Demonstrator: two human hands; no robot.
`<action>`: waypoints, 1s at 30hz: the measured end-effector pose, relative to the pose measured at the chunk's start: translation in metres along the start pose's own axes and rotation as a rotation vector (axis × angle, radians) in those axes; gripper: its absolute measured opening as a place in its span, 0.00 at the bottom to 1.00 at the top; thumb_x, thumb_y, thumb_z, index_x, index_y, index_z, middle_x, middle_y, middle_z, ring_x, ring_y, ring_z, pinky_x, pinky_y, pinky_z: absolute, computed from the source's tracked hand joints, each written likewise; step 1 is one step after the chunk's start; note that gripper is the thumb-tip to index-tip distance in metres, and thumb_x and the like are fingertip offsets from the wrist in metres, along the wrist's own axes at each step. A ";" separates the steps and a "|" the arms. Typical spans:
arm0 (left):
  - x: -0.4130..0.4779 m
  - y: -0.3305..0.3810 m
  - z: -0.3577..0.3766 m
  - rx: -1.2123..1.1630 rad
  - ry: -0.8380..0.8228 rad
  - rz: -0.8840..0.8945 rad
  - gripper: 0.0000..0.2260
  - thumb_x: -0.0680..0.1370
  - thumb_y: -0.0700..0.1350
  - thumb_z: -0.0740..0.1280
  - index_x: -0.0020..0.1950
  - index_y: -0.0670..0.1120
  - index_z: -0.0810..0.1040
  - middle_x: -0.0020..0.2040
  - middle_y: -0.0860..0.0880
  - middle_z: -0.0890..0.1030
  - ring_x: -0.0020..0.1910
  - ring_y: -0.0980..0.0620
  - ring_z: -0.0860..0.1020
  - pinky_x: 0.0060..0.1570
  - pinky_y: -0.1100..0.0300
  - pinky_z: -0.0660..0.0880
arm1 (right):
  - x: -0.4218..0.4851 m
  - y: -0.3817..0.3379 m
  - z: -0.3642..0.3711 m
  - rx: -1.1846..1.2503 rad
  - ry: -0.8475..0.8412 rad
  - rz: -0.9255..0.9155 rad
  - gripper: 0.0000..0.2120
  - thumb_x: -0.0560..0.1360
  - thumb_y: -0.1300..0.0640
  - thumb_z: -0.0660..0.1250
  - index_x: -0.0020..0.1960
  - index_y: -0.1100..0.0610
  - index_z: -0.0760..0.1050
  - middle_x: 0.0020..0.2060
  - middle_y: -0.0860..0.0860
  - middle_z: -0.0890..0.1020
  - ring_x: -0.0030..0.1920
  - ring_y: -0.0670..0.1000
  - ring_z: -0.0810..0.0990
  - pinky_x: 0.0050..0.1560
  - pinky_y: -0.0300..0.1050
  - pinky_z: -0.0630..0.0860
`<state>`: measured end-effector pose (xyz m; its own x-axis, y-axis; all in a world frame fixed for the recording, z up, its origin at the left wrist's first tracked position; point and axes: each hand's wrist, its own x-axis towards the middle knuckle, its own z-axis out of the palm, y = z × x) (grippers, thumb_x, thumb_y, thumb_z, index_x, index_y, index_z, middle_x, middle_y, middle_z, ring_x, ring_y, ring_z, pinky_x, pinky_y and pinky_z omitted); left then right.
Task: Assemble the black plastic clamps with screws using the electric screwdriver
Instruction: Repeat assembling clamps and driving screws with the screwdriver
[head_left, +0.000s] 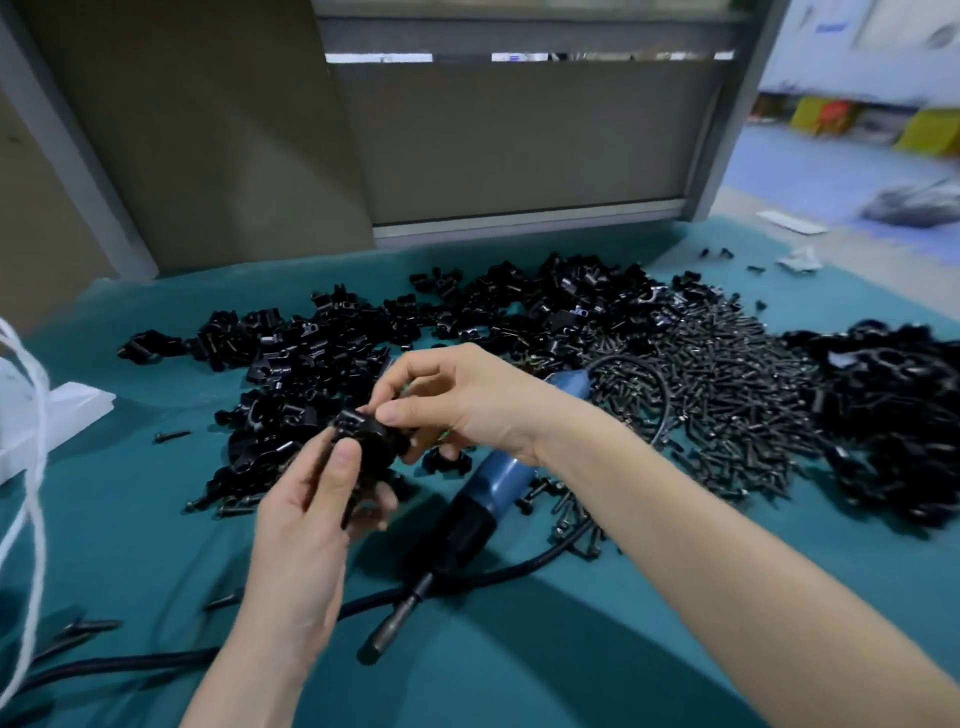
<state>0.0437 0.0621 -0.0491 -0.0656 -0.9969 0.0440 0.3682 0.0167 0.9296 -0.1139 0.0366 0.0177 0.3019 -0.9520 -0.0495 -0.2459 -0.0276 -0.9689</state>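
Head view: I saw the left hand (311, 499) and right hand (467, 395) both pinching one black clamp (371, 434) between them, above the teal cloth (145, 525). The electric screwdriver (483, 493) lay under the right wrist, beside the heap of screws (722, 395).

On the table (130, 545), a pile of clamp parts (311, 358) spreads across the centre and centre left of the frame. A screw heap (727, 384) lies to its right, and a second clamp pile (893, 410) sits at the right edge. The electric screwdriver (498, 478) lies below centre, partly behind the right hand (467, 400). That hand and the left hand (306, 519) meet on one clamp (371, 441) at centre. A bag (57, 410) lies at the left edge.
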 end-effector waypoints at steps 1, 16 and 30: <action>0.000 -0.001 0.001 0.002 0.002 0.004 0.10 0.71 0.50 0.65 0.46 0.55 0.86 0.39 0.54 0.84 0.31 0.59 0.77 0.30 0.68 0.75 | -0.003 0.002 0.002 -0.039 0.044 -0.041 0.03 0.76 0.62 0.70 0.44 0.55 0.79 0.35 0.50 0.81 0.29 0.45 0.79 0.26 0.34 0.69; 0.000 -0.007 0.000 -0.206 0.039 -0.113 0.09 0.72 0.50 0.67 0.45 0.50 0.85 0.48 0.50 0.85 0.39 0.54 0.83 0.38 0.65 0.80 | -0.065 0.026 -0.091 -0.472 0.661 0.081 0.05 0.77 0.60 0.67 0.44 0.53 0.78 0.37 0.47 0.81 0.32 0.43 0.81 0.31 0.29 0.74; 0.003 -0.010 0.001 -0.291 -0.024 -0.141 0.10 0.72 0.50 0.69 0.46 0.45 0.85 0.52 0.44 0.85 0.53 0.46 0.83 0.40 0.69 0.79 | -0.094 0.091 -0.148 -1.023 0.493 0.390 0.14 0.73 0.69 0.67 0.38 0.50 0.76 0.35 0.48 0.79 0.37 0.48 0.76 0.39 0.37 0.68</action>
<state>0.0394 0.0594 -0.0579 -0.1550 -0.9857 -0.0660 0.6032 -0.1473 0.7839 -0.3005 0.0783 -0.0300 -0.2856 -0.9582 0.0178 -0.9275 0.2717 -0.2569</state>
